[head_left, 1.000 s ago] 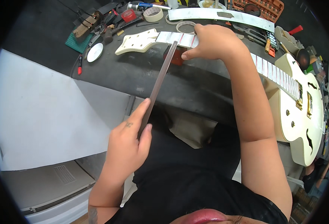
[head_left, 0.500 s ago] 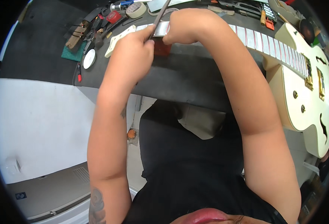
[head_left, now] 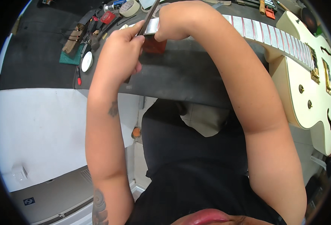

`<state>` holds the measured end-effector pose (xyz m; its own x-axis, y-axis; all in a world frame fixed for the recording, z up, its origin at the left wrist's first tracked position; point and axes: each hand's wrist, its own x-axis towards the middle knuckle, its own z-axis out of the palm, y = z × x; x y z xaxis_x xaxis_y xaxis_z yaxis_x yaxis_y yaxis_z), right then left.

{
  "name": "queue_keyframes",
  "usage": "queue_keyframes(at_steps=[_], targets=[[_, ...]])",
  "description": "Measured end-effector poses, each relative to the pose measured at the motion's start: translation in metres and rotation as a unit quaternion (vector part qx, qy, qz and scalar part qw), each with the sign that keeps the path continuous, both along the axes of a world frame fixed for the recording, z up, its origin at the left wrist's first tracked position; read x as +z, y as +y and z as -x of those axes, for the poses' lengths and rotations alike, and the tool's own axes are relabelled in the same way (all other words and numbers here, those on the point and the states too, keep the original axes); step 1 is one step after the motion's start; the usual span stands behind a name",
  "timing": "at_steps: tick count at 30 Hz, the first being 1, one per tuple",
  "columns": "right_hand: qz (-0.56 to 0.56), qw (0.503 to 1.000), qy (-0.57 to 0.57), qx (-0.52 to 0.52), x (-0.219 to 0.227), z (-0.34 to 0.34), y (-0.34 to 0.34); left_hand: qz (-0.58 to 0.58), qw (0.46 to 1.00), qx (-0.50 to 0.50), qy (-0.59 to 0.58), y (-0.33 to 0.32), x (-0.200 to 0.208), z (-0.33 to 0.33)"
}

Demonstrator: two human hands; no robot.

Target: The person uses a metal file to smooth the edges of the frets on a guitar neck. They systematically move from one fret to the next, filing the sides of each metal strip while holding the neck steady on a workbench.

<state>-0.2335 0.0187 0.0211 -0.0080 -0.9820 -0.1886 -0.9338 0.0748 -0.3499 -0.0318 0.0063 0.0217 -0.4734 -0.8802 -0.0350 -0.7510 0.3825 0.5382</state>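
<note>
Left fingers (head_left: pixel 134 29) grip a bar (head_left: pixel 150 18) slanting lengthwise away rightward, right fingers (head_left: pixel 159 35) a guitar (head_left: pixel 300 75).

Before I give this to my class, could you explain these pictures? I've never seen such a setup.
There is no machine here, only a bare-handed person, seen from above by a fisheye camera worn on their own head, so straight edges bend. The left hand holds a long, thin dark bar. The right hand lies over the neck of a cream guitar. On the dark bench are a white dish, a green mat, a roll of tape and, by the neck, a red block.
</note>
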Motion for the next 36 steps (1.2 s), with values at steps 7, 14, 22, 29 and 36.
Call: queue_keyframes(at_steps=[7,14,22,29,36], targets=[[0.02,0.999,0.009,-0.043,-0.022,0.002,-0.007,0.047,0.998,-0.008,0.049,0.106,-0.043,-0.095],[-0.001,1.0,0.0,-0.013,-0.016,-0.003,-0.008,-0.043,0.998,0.008,0.035,-0.01,0.0,0.005],[0.023,0.999,0.005,-0.047,-0.019,0.004,-0.005,-0.02,0.996,0.026,0.082,0.113,-0.044,-0.093],[0.008,1.0,-0.014,0.007,0.001,0.0,0.003,-0.047,0.998,-0.003,0.033,-0.014,0.003,-0.002],[-0.018,0.999,0.024,-0.028,-0.006,-0.001,-0.005,0.056,0.998,0.007,0.033,0.119,-0.053,-0.102]])
